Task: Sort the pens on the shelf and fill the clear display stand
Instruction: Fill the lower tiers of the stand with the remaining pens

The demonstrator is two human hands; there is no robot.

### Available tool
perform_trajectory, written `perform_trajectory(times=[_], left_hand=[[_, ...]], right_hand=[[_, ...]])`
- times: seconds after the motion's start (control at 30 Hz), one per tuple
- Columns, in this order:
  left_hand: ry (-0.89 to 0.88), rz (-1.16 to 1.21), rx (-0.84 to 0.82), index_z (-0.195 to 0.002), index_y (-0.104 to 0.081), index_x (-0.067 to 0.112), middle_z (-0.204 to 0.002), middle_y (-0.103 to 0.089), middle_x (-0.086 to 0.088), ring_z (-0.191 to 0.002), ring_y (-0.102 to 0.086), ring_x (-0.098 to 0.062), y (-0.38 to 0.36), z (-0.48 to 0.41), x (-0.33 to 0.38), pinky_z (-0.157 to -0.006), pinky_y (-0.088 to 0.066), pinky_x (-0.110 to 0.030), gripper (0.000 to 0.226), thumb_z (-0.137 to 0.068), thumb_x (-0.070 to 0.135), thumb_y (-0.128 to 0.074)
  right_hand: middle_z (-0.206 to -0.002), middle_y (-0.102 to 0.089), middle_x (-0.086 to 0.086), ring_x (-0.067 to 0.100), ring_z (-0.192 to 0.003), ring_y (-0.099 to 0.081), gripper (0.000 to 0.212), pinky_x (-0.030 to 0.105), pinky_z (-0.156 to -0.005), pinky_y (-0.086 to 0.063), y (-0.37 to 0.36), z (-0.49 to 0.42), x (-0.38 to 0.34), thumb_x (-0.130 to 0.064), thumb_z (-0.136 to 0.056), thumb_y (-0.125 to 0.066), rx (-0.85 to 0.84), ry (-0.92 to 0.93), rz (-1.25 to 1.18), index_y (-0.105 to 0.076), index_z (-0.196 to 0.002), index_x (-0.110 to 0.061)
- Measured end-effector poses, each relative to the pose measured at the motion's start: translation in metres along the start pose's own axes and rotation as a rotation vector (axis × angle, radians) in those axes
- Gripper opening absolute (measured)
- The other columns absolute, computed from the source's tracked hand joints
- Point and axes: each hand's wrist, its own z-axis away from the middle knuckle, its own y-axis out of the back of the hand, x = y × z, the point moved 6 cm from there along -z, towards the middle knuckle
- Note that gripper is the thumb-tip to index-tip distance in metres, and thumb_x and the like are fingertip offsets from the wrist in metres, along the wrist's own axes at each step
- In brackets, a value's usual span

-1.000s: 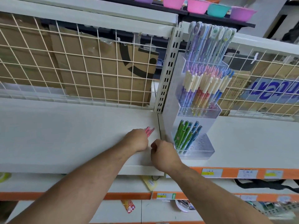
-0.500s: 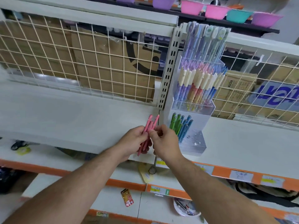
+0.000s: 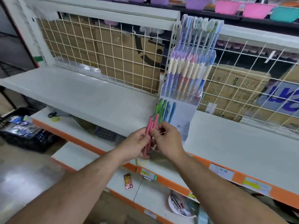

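Separating one pen from bundle of slim pink plastic pens (image 3: pixel 150 127) — left hand (image 3: pixel 137 143) curled round lower barrels, right hand (image 3: pixel 169 140) fingers (image 3: pixel 161 127) pinching one barrel near top. Best: grip bundle firm, lift straight toward clear acrylic tiered display stand (image 3: pixel 182 125) just behind fingers. Pens slender, uniform pink, slightly fanned, upright.

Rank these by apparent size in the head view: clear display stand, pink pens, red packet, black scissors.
1. clear display stand
2. pink pens
3. red packet and black scissors: alike, scissors farther off, so unranked
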Motion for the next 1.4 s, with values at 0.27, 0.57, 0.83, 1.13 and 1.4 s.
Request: perform_trajectory(times=[0.27,0.57,0.83,1.13,1.4], left_hand=[[-0.032,0.024,0.205,-0.107,-0.063,0.015,-0.097,-0.068,-0.013,-0.087,-0.065,-0.024,-0.016,-0.007,0.0,-0.082,-0.057,-0.046,0.021,-0.106,0.011,-0.043],[-0.104,0.01,0.365,-0.099,-0.057,0.009,-0.088,-0.069,-0.014,-0.076,-0.068,-0.021,0.021,-0.045,0.021,-0.068,-0.051,-0.031,0.019,-0.104,0.007,-0.04],[-0.034,-0.071,0.273,-0.104,-0.059,0.0,-0.085,-0.068,-0.017,-0.071,-0.065,-0.02,0.03,-0.065,0.007,-0.063,-0.051,-0.027,0.017,-0.102,0.006,-0.042],[-0.031,-0.116,0.194,-0.102,-0.062,0.01,-0.086,-0.072,-0.014,-0.071,-0.067,-0.019,0.034,-0.071,0.004,-0.061,-0.05,-0.024,0.016,-0.102,0.014,-0.046],[-0.056,-0.066,0.189,-0.1,-0.063,0.013,-0.082,-0.072,-0.01,-0.073,-0.068,-0.02,0.036,-0.068,0.004,-0.063,-0.049,-0.025,0.018,-0.103,0.014,-0.046]], right_hand=[[-0.075,-0.068,0.004,0.027,-0.073,-0.071,0.012,0.053,-0.068,-0.059,0.044,-0.008,0.014,-0.024,-0.091,-0.063,0.055,-0.032,-0.031,-0.058,-0.079,-0.023],[-0.077,-0.07,0.004,0.023,-0.074,-0.073,0.014,0.051,-0.067,-0.061,0.094,-0.041,0.017,-0.01,-0.094,-0.059,0.234,-0.105,0.035,-0.057,-0.083,-0.018],[-0.078,-0.07,-0.001,0.021,-0.076,-0.073,0.018,0.051,-0.068,-0.061,0.09,-0.065,0.016,-0.011,-0.096,-0.058,0.267,-0.111,0.071,-0.056,-0.084,-0.023],[-0.087,-0.072,0.002,0.023,-0.08,-0.072,0.015,0.049,-0.072,-0.062,0.071,-0.082,0.023,-0.016,-0.097,-0.061,0.174,-0.122,0.216,-0.056,-0.086,-0.026],[-0.083,-0.068,-0.001,0.005,-0.064,-0.063,0.006,0.012,-0.051,-0.044,0.066,-0.081,0.029,-0.015,-0.098,-0.062,0.141,-0.137,0.363,-0.064,-0.092,-0.014]])
